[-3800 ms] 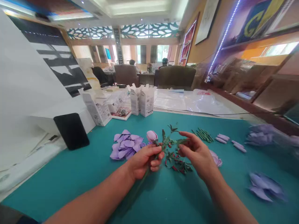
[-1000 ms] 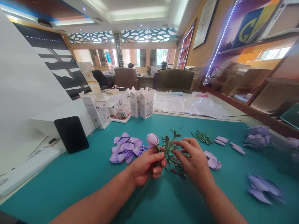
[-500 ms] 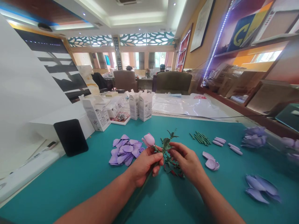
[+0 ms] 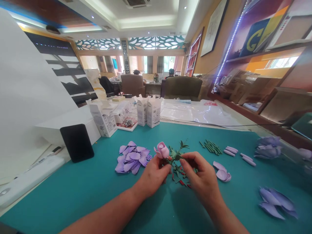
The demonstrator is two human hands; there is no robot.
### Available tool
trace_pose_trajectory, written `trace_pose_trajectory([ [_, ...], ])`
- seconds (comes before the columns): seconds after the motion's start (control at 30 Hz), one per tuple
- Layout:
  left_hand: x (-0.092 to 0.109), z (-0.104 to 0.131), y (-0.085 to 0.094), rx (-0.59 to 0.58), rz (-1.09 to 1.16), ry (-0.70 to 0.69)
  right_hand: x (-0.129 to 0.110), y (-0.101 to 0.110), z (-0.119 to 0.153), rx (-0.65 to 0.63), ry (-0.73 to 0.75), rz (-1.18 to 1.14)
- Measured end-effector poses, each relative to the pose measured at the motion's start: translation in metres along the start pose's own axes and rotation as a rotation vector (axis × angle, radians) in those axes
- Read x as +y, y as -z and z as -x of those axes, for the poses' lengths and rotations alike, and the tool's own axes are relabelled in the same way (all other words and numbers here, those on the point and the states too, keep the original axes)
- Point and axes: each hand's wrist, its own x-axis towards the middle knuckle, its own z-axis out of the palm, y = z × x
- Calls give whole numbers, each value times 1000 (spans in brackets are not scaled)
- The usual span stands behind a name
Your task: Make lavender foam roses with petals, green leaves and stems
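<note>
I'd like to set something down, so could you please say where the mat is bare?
Bare patches: between the black panel, purple petal pile and left forearm, and between the right forearm and right-edge petals. Leafy bits crowd the space between left hand and right hand.

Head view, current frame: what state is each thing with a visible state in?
left hand: closed just below the pink flower
pink flower: partly furled, held
right hand: fingertips at the leafy sprig, pinch unclear
leafy sprig: leaves spread
purple petals: loose, heaped
green sticks: loose, bunched together
paired white boxes: upright, top flaps open
black slab: propped at a tilt, dark
</note>
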Motion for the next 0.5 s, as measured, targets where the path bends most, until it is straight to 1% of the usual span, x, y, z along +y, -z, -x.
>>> trace_pose_trajectory([
  [0.1,0,0,2,10,38,-29,-2,0,4,-49,88,40],
  [0.17,1,0,4,18,61,-19,1,2,3,-73,125,34],
  [0.27,5,1,5,12,102,33,13,6,-2,-34,76,16],
  [0.3,6,2,5,-2,129,50,18,7,-4,-24,43,34],
  [0.37,8,2,5,-56,207,79,28,6,-8,-47,3,95],
  [0.5,8,1,5,-155,367,135,37,-3,-11,-119,35,183],
])
